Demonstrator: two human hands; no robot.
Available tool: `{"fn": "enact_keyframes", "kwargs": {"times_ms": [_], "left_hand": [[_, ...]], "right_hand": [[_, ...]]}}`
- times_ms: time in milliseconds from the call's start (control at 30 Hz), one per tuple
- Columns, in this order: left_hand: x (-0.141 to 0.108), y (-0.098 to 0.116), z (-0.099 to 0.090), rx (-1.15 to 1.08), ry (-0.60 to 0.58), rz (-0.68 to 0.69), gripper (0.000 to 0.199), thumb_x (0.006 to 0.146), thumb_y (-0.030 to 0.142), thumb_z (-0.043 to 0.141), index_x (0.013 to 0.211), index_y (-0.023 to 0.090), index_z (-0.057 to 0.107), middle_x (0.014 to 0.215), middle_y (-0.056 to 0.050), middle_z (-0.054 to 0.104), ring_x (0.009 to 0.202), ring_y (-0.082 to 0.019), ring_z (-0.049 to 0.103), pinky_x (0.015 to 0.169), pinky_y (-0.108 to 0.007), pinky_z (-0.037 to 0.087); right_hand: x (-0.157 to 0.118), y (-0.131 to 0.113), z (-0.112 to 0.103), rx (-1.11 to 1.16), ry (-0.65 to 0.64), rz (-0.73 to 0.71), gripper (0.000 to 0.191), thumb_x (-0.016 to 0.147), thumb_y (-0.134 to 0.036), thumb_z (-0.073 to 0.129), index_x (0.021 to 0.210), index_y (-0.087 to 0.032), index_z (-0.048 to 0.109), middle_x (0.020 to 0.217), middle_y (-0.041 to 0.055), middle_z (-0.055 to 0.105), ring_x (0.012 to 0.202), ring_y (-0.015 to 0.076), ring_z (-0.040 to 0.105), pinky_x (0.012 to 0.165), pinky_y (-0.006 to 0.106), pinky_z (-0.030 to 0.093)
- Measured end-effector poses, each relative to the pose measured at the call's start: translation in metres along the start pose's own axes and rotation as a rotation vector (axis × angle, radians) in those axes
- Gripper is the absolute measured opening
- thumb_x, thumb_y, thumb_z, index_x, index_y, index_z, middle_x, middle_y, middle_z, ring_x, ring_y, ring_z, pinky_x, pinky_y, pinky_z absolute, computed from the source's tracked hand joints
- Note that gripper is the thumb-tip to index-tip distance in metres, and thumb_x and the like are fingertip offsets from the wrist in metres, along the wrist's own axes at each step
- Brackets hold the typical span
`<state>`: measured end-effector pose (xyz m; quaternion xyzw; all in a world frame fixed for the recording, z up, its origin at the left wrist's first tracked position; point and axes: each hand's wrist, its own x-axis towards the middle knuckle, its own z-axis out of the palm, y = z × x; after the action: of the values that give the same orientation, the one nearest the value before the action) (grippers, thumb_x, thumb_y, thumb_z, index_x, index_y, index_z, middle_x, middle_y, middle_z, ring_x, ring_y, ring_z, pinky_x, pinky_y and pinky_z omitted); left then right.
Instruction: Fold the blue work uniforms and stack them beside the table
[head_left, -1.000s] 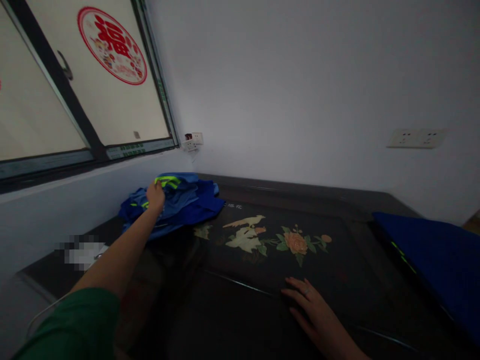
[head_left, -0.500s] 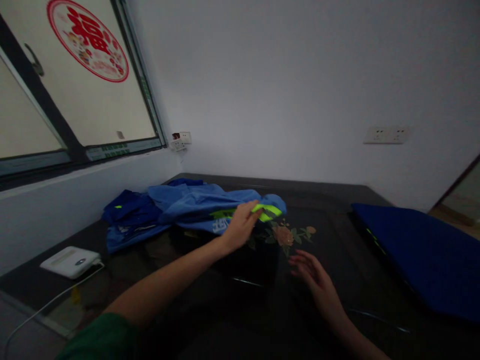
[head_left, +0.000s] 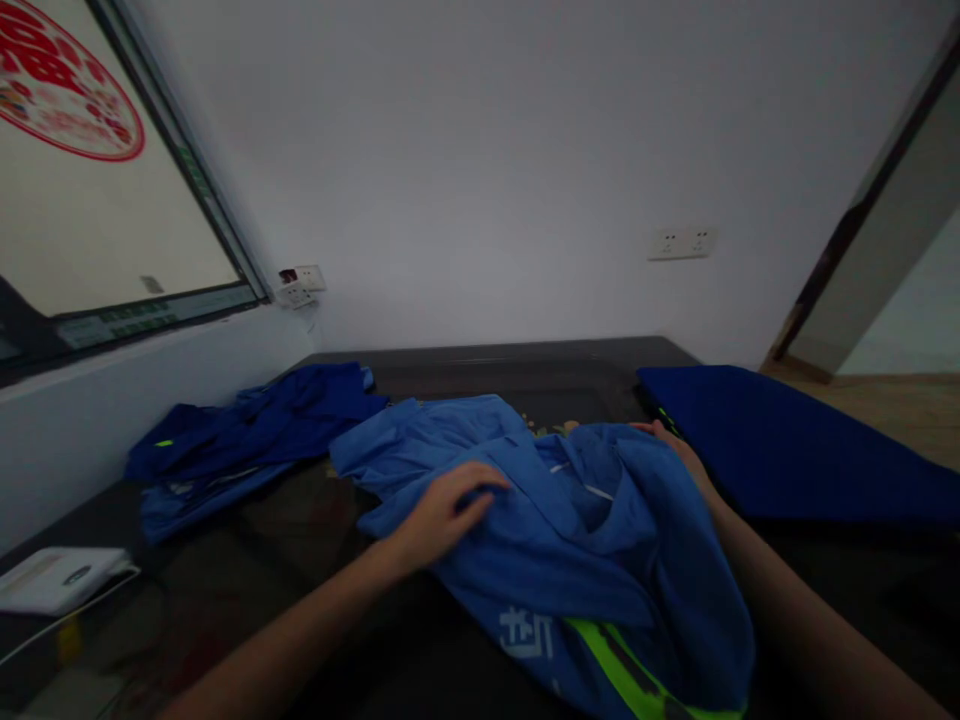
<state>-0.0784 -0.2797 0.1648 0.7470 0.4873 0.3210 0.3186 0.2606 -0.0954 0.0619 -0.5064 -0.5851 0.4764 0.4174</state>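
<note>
Left hand (head_left: 450, 505) rests on the light-blue garment (head_left: 540, 530), thumb and fingers apart; right hand (head_left: 675, 447) meets its side towards the table's (head_left: 480, 372) right edge, finger grip unclear.

Blue garment (head_left: 559, 545) w/ yel-grn stripe (head_left: 613, 662) & wht lettering (head_left: 525, 632)

Light-blue garment (head_left: 540, 510), crumpled, unfolded, lying loose on the dark tabletop (head_left: 255, 560), neon-yellow band with dark patches at near end, white print just left of band, right side bunched into raised folds, thin white strips showing in the middle.
</note>
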Motion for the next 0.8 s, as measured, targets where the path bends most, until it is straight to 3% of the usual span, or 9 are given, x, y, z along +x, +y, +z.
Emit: {"fn": "enact_keyframes", "kwargs": {"times_ms": [33, 67, 167, 267, 433, 567, 633, 700, 800], "left_hand": [[-0.002, -0.017, -0.011, 0.058, 0.101, -0.079, 0.030, 0.095, 0.034, 0.044, 0.117, 0.022, 0.060, 0.119, -0.009, 0.062, 0.115, -0.023, 0.055, 0.105, -0.043, 0.038], [-0.005, -0.033, -0.020, 0.103, 0.127, -0.123, 0.033, 0.093, 0.036, 0.048, 0.122, 0.022, 0.057, 0.123, -0.010, 0.060, 0.118, -0.024, 0.053, 0.106, -0.045, 0.037], [-0.018, -0.062, -0.029, 0.198, 0.001, -0.108, 0.063, 0.083, 0.043, 0.065, 0.139, 0.024, 0.043, 0.144, -0.011, 0.042, 0.133, -0.028, 0.039, 0.112, -0.048, 0.028], [-0.031, -0.065, -0.020, 0.259, -0.103, -0.068, 0.076, 0.078, 0.042, 0.070, 0.144, 0.025, 0.036, 0.146, -0.012, 0.039, 0.132, -0.028, 0.039, 0.111, -0.048, 0.029], [-0.042, -0.052, -0.008, 0.309, -0.016, -0.060, 0.040, 0.087, 0.027, 0.058, 0.127, 0.023, 0.054, 0.116, -0.008, 0.060, 0.107, -0.023, 0.057, 0.097, -0.041, 0.044], [-0.059, -0.029, -0.008, 0.342, 0.046, -0.009, 0.040, 0.085, 0.011, 0.050, 0.122, 0.022, 0.059, 0.105, -0.006, 0.059, 0.100, -0.020, 0.057, 0.091, -0.035, 0.047], [-0.073, -0.011, -0.004, 0.337, 0.051, 0.010, 0.048, 0.080, 0.004, 0.047, 0.122, 0.023, 0.059, 0.101, -0.005, 0.058, 0.095, -0.018, 0.058, 0.087, -0.032, 0.048], [-0.086, 0.010, 0.006, 0.321, 0.048, 0.023, 0.053, 0.076, 0.001, 0.046, 0.122, 0.024, 0.059, 0.098, -0.004, 0.058, 0.091, -0.017, 0.059, 0.082, -0.028, 0.049], [-0.102, 0.041, 0.034, 0.285, 0.060, 0.027, 0.053, 0.076, 0.002, 0.047, 0.122, 0.025, 0.059, 0.098, -0.004, 0.059, 0.089, -0.016, 0.060, 0.079, -0.026, 0.050]], "right_hand": [[0.002, 0.001, -0.005, 0.024, 0.032, 0.040, 0.051, 0.085, -0.065, 0.040, 0.097, -0.023, 0.067, 0.100, 0.0113, 0.072, 0.093, 0.0280, 0.069, 0.084, 0.042, 0.055], [0.004, 0.001, -0.010, 0.050, 0.074, 0.075, 0.050, 0.085, -0.064, 0.042, 0.098, -0.022, 0.066, 0.101, 0.0114, 0.072, 0.093, 0.0274, 0.069, 0.083, 0.042, 0.055], [0.005, -0.007, -0.021, 0.038, 0.205, 0.067, 0.046, 0.082, -0.060, 0.048, 0.097, -0.020, 0.065, 0.101, 0.0119, 0.071, 0.093, 0.0260, 0.068, 0.081, 0.040, 0.055], [-0.008, -0.029, -0.023, -0.133, 0.212, -0.046, 0.042, 0.078, -0.054, 0.056, 0.100, -0.019, 0.066, 0.104, 0.0112, 0.070, 0.098, 0.0267, 0.065, 0.084, 0.041, 0.053], [-0.057, -0.055, -0.011, -0.517, -0.133, -0.290, 0.041, 0.079, -0.048, 0.060, 0.108, -0.021, 0.067, 0.114, 0.0098, 0.067, 0.109, 0.0283, 0.060, 0.100, 0.045, 0.042], [-0.091, -0.045, -0.006, -0.705, -0.288, -0.355, 0.053, 0.077, -0.043, 0.063, 0.125, -0.022, 0.058, 0.129, 0.0109, 0.060, 0.119, 0.0294, 0.054, 0.104, 0.048, 0.039], [-0.102, -0.042, -0.006, -0.768, -0.277, -0.364, 0.055, 0.076, -0.039, 0.063, 0.128, -0.022, 0.055, 0.131, 0.0117, 0.057, 0.120, 0.0296, 0.053, 0.103, 0.049, 0.039], [-0.117, -0.049, -0.007, -0.824, -0.180, -0.389, 0.052, 0.076, -0.036, 0.061, 0.126, -0.021, 0.056, 0.131, 0.0131, 0.056, 0.120, 0.0310, 0.052, 0.102, 0.049, 0.039], [-0.154, -0.072, -0.004, -0.814, -0.046, -0.316, 0.033, 0.082, -0.039, 0.052, 0.104, -0.018, 0.066, 0.108, 0.0138, 0.065, 0.102, 0.0297, 0.060, 0.089, 0.044, 0.047]]}}
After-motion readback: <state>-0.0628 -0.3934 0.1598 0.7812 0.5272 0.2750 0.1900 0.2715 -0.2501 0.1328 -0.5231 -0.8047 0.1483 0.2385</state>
